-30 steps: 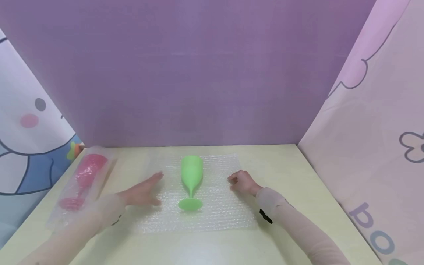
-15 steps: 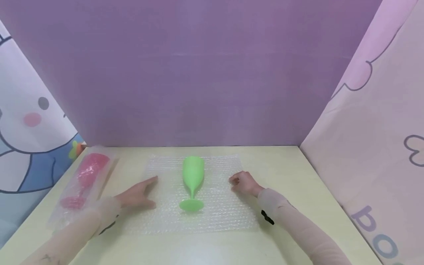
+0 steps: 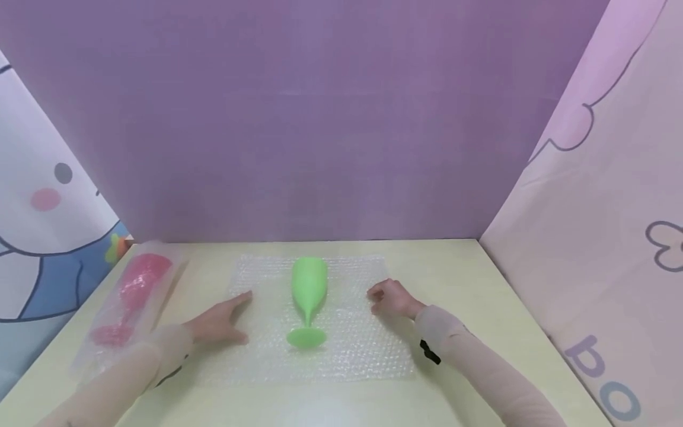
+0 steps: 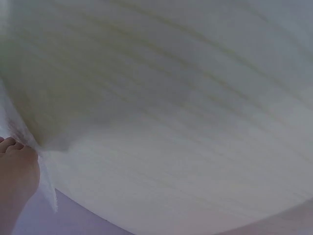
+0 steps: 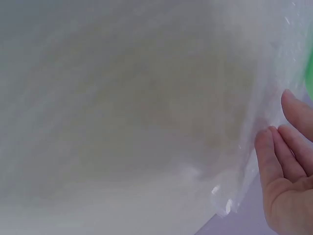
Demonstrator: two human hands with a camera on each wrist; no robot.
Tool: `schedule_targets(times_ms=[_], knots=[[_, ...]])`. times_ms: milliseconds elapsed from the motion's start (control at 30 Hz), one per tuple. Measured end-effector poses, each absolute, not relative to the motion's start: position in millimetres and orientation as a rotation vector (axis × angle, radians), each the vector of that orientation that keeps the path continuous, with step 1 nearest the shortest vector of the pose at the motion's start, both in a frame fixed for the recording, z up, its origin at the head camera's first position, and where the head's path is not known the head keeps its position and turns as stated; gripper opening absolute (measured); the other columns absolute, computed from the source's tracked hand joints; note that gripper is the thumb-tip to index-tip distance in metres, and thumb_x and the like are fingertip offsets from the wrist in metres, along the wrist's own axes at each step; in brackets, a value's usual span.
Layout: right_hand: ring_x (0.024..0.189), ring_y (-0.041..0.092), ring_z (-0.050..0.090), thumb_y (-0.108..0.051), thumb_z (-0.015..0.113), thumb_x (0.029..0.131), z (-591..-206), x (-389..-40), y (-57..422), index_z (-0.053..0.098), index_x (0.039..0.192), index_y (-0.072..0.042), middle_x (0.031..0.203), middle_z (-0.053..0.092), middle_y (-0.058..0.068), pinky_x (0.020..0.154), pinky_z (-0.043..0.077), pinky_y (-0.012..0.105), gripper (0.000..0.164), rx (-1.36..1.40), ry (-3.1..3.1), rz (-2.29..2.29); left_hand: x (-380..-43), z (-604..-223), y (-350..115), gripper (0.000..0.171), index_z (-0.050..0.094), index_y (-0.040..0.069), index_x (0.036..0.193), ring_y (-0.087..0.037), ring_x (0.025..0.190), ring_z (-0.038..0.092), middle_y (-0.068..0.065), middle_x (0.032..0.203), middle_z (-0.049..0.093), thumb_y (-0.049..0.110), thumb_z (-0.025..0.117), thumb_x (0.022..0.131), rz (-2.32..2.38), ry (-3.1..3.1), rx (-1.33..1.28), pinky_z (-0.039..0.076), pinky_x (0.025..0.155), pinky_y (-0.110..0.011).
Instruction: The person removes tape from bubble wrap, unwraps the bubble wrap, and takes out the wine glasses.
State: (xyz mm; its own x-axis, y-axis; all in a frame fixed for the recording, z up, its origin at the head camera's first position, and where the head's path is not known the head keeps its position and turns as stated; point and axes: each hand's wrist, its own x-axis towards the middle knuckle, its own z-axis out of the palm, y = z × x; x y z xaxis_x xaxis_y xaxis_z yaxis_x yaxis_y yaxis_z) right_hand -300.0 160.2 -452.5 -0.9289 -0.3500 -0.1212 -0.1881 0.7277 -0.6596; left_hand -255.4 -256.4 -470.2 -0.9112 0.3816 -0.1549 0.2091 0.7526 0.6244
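Observation:
A light green plastic goblet [image 3: 309,283] lies on its side on a sheet of clear bubble wrap [image 3: 352,350], its foot toward me. My left hand [image 3: 217,320] is at the wrap's left edge, thumb and index finger spread apart. In the left wrist view, part of the left hand [image 4: 17,171] shows beside the wrap's edge. My right hand [image 3: 393,298] is at the right edge, its fingers bent. The right wrist view shows the right hand's fingers [image 5: 269,152] right at the wrap, with the thumb apart from them and the goblet's green at the frame's edge.
A pink goblet [image 3: 141,276] packed in bubble wrap lies on the left of the pale yellow table [image 3: 443,267], close to my left forearm. A purple panel [image 3: 320,118] stands behind the table, and printed cloth hangs on both sides.
My left hand has drawn slightly left along the wrap's left side. The right hand stays nearly in place, and the green goblet rests where it was. The head view has shifted a little.

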Motion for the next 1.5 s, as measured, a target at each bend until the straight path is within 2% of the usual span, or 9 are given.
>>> schedule_targets(times_ms=[333,667,767,833,900,1000,1067,1300,1500], knots=[[0.102,0.026,0.061,-0.008,0.071,0.077,-432.6,-306.7,161.6,0.064,0.111,0.002,0.11,0.066,0.014,0.088,0.052,0.036,0.036,-0.461,2.67,-0.942,-252.6,-464.8,-254.6,0.106,0.019,0.0,0.144,-0.042,0.137,0.015,-0.02,0.15,0.017,0.034,0.079,0.064,0.957,2.651,0.448,0.012,0.111,-0.055],[0.102,0.027,0.062,-0.02,0.068,0.081,-383.8,-323.5,129.3,0.057,0.119,0.005,0.116,0.063,0.014,0.09,0.051,0.036,0.046,-0.293,2.558,-0.996,-247.7,-470.4,-257.7,0.108,0.021,0.002,0.145,-0.041,0.137,0.017,-0.019,0.15,0.018,0.038,0.079,0.061,0.917,2.67,0.401,0.014,0.111,-0.055],[0.096,0.019,0.062,-0.023,0.071,0.079,-377.7,-329.1,113.2,0.062,0.099,0.0,0.107,0.062,0.005,0.088,0.052,0.032,0.032,-0.157,2.487,-1.112,-246.9,-468.8,-258.1,0.107,0.02,0.001,0.144,-0.041,0.137,0.016,-0.02,0.15,0.017,0.037,0.078,0.063,0.922,2.667,0.435,0.013,0.111,-0.055],[0.097,0.017,0.058,-0.022,0.073,0.077,-375.7,-332.1,101.8,0.056,0.087,-0.002,0.106,0.057,0.004,0.09,0.051,0.031,0.028,-0.081,2.432,-1.213,-246.4,-466.6,-257.3,0.105,0.02,0.0,0.144,-0.041,0.137,0.015,-0.02,0.15,0.017,0.035,0.078,0.064,0.936,2.661,0.448,0.013,0.111,-0.054],[0.105,0.018,0.052,-0.021,0.072,0.077,-374.6,-333.4,90.5,0.049,0.093,-0.001,0.111,0.049,0.007,0.094,0.048,0.031,0.034,-0.016,2.357,-1.323,-246.3,-464.7,-255.9,0.104,0.02,0.0,0.144,-0.041,0.137,0.015,-0.02,0.15,0.017,0.033,0.078,0.065,0.944,2.662,0.461,0.012,0.111,-0.054],[0.125,0.029,0.041,-0.022,0.071,0.078,-377.5,-332.3,74.9,0.034,0.128,0.004,0.138,0.033,0.013,0.103,0.041,0.036,0.067,0.05,2.268,-1.426,-246.6,-463.3,-253.0,0.103,0.02,-0.002,0.144,-0.042,0.136,0.016,-0.022,0.15,0.018,0.032,0.078,0.065,0.957,2.665,0.475,0.013,0.111,-0.055],[0.131,0.035,0.033,-0.027,0.071,0.077,-382.1,-331.9,65.0,0.017,0.14,0.003,0.146,0.022,0.016,0.107,0.036,0.04,0.088,0.082,2.238,-1.455,-247.2,-464.1,-251.8,0.103,0.021,-0.003,0.143,-0.043,0.136,0.016,-0.023,0.149,0.019,0.031,0.078,0.064,0.97,2.666,0.488,0.013,0.111,-0.055],[0.126,0.037,0.04,-0.054,0.07,0.069,-403.0,-325.0,34.1,0.032,0.137,0.004,0.138,0.039,0.018,0.105,0.034,0.053,0.096,0.128,2.358,-1.383,-245.0,-471.5,-251.8,0.104,0.022,0.0,0.144,-0.041,0.136,0.017,-0.02,0.15,0.019,0.032,0.079,0.063,0.981,2.665,0.449,0.013,0.111,-0.054],[0.105,0.03,0.05,-0.058,0.072,0.062,-418.3,-325.7,17.0,0.042,0.128,0.0,0.117,0.052,0.014,0.094,0.043,0.048,0.093,0.185,2.41,-1.36,-246.8,-472.3,-256.1,0.104,0.021,0.001,0.144,-0.039,0.137,0.018,-0.018,0.15,0.02,0.035,0.078,0.064,0.969,2.688,0.464,0.013,0.112,-0.053]])
